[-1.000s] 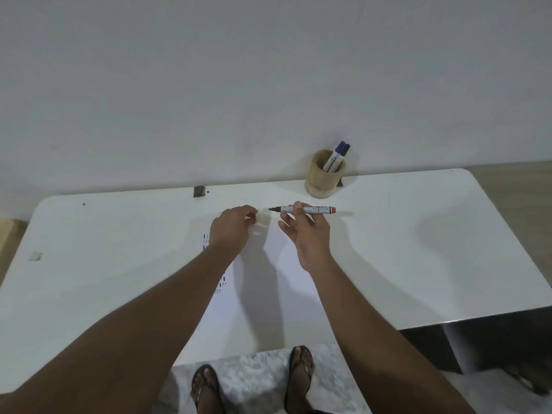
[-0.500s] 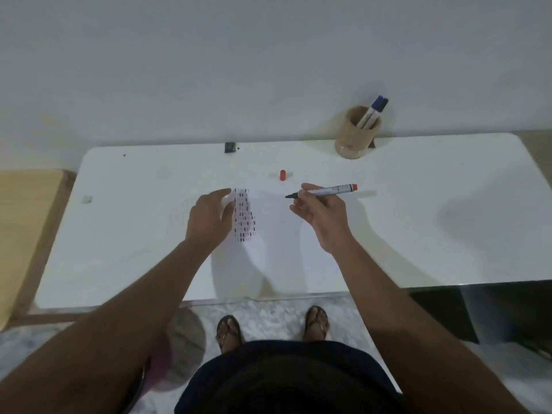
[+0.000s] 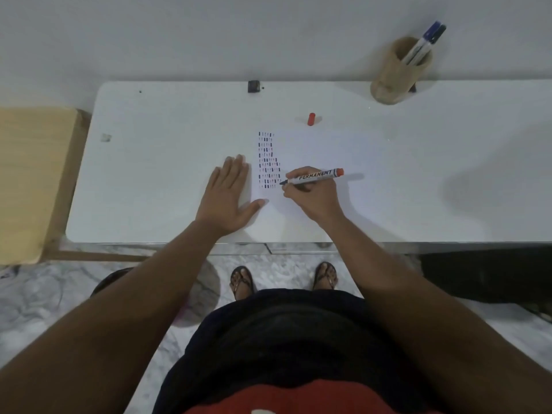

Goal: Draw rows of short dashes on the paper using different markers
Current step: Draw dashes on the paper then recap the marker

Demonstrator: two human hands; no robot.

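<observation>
A white sheet of paper (image 3: pixel 301 150) lies on the white table (image 3: pixel 167 162), with several rows of short dark and reddish dashes (image 3: pixel 268 160) along its left side. My right hand (image 3: pixel 313 194) grips an uncapped permanent marker (image 3: pixel 315 176) with a red end; its tip touches the paper at the lower right of the dashes. My left hand (image 3: pixel 227 195) rests flat with fingers spread, its thumb on the paper's left edge. The marker's red cap (image 3: pixel 311 119) lies just beyond the paper.
A wooden cup (image 3: pixel 397 71) holding two markers (image 3: pixel 425 41) stands at the table's back right, against the wall. A small black object (image 3: pixel 253 86) sits at the back edge. A light wooden surface (image 3: pixel 33 174) adjoins the table's left. My feet show below the front edge.
The camera has tilted down. My left hand has flattened beside the dashes. My right hand has lowered the marker so its tip meets the paper.
</observation>
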